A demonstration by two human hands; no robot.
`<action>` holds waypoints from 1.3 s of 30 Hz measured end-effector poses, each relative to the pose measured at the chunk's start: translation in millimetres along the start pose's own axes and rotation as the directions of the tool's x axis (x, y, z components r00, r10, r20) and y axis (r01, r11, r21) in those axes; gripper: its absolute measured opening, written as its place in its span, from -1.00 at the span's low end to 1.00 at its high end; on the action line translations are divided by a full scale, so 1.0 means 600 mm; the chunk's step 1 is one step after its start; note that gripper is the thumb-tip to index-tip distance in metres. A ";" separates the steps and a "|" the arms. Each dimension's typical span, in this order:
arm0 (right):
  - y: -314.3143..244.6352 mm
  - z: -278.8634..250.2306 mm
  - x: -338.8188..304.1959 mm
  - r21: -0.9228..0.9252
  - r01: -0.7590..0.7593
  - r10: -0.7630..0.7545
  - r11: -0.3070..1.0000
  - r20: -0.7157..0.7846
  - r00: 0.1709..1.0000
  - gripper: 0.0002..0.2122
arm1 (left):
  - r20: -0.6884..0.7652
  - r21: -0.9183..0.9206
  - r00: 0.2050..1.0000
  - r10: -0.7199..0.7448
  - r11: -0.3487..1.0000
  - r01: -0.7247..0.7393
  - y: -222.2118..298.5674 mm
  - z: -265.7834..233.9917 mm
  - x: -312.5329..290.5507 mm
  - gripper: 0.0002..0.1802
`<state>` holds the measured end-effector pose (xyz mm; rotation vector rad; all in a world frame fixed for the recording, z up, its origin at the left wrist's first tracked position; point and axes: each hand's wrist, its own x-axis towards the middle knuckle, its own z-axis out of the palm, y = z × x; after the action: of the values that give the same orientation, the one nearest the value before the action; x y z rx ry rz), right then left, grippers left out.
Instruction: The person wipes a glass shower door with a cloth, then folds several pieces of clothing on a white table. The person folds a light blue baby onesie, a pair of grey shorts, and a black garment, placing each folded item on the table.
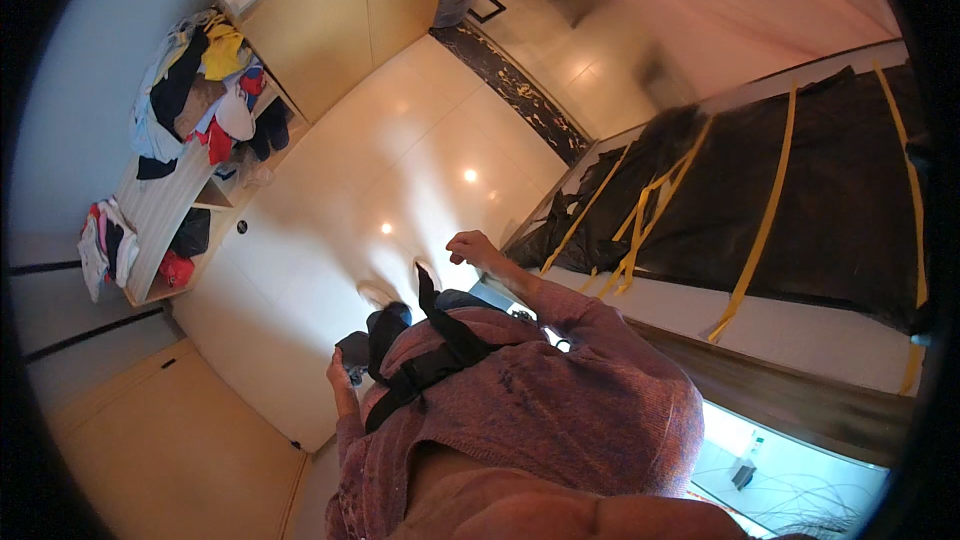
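My left hand (338, 372) is low beside my body, its fingers closed around a dark grey thing (353, 348) whose kind I cannot make out. Out in front of me, above the floor, my right hand (472, 248) has its fingers curled in, and nothing shows in them. A black strap with a buckle (412, 376) crosses my purple knitted top (560, 390). My feet are partly visible below, on the pale tiles.
At left, a low wooden shelf unit (165, 195) carries heaped clothes (205, 90) and a smaller clothes pile (108, 240). Pale wooden cabinets (330, 15) stand behind it. A dark marbled threshold (520, 90) crosses the tiled floor (330, 200). Black sheeting with yellow tape (720, 210) covers a surface at right.
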<state>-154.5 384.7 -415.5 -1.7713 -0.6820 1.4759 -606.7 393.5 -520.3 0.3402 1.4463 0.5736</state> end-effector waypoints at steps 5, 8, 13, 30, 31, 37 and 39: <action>-0.031 0.028 0.044 -0.054 0.033 -0.035 0.998 -0.033 0.999 -0.81 | 0.098 0.351 0.982 0.162 0.918 -0.186 0.078 0.016 0.025 -0.41; -0.055 0.040 0.075 -0.100 0.010 -0.015 0.995 -0.053 0.998 -0.81 | 0.119 0.533 0.985 0.123 0.829 -0.168 0.132 0.007 0.069 -0.43; -0.094 0.043 0.114 -0.332 0.176 -0.211 0.927 -0.070 0.975 -0.79 | 0.160 0.321 0.977 0.141 0.928 -0.187 0.203 -0.001 0.139 -0.48; -0.198 -0.024 0.326 0.012 -0.012 0.011 1.000 0.059 0.998 -0.74 | -0.165 0.206 0.979 0.119 0.975 -0.084 0.345 0.093 0.316 -0.57; -0.224 -0.043 0.363 -0.095 -0.087 0.092 0.992 0.046 0.995 -0.70 | -0.226 0.258 0.966 0.121 0.964 -0.060 0.336 0.092 0.307 -0.58; -0.490 -0.162 0.528 -0.283 0.392 -0.404 0.875 0.018 0.915 -0.81 | -0.368 0.229 0.900 0.233 0.961 -0.155 0.341 0.206 0.315 -0.58; -0.604 -0.166 0.567 -0.352 0.562 -0.599 0.749 0.004 0.800 -0.84 | -0.412 0.154 0.875 0.253 0.966 -0.207 0.359 0.245 0.311 -0.56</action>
<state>29.8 846.9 -320.7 -1.6395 -1.3550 0.8551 -492.0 692.4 -540.6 0.4970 1.8817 0.8041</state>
